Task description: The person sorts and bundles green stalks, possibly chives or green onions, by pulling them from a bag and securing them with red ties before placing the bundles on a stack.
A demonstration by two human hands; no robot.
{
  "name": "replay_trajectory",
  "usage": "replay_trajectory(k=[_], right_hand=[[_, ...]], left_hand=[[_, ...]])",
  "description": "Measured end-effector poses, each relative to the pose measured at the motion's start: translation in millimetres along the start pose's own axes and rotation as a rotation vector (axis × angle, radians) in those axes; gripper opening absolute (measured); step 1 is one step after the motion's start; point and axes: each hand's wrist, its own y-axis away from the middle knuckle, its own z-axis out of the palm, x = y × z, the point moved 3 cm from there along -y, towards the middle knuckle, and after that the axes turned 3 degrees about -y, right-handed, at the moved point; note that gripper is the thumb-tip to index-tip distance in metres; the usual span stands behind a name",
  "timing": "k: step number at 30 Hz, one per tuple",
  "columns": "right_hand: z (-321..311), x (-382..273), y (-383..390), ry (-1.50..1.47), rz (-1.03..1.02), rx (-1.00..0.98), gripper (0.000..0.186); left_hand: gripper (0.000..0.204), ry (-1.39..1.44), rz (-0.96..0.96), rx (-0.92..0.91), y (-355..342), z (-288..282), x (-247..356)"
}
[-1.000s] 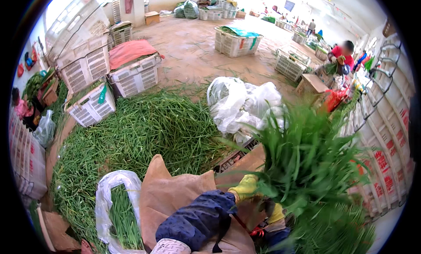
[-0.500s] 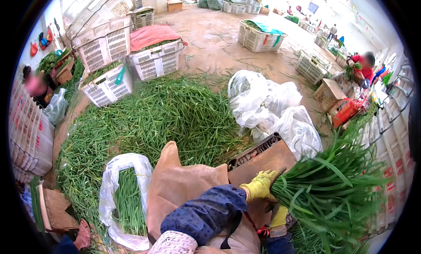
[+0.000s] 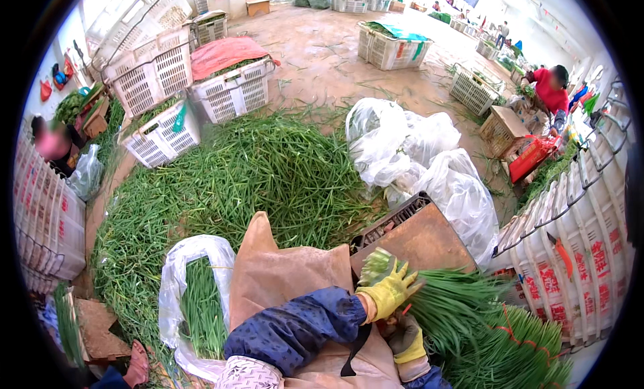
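Leafy bunch (image 3: 459,295): one, at two gloved hands (image 3: 390,292); brown apron (image 3: 295,273): one.

Brown floor (image 3: 312,53), strewn green stalks (image 3: 268,171)

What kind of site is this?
Probably a vegetable sorting or packing shed: a big heap of loose green stalks on the floor, white slatted crates around it, and a leafy bundle at the gloved left hand.

From my remote post I see smooth, faintly glossy green leaves (image 3: 459,293), a matt cloth apron (image 3: 295,276), crinkled shiny plastic bags (image 3: 429,137), hard-plastic crate (image 3: 233,93).
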Motion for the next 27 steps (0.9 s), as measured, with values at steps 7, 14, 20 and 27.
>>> replay_trajectory(k=[7, 14, 20, 27], right_hand=[[53.6, -32.9, 25.2, 0.625, -0.515, 0.041, 0.014], [64.2, -103.3, -39.1, 1.039, -1.221, -0.029, 0.014], [66.1, -90.6, -101.5, 0.470, -0.710, 0.000, 0.014], [80.6, -52.9, -28.6, 0.671, -0.596, -0.035, 0.017]], left_hand=[[0.109, 0.051, 0.031, -0.192, -4.5, -4.0, -23.8], [0.105, -0.023, -0.025, -0.126, -19.5, -26.9, -20.9], [0.109, -0.069, -0.064, 0.007, -27.8, 7.5, -63.7], [0.093, 0.044, -0.077, -0.039, -29.1, 21.3, -44.6]])
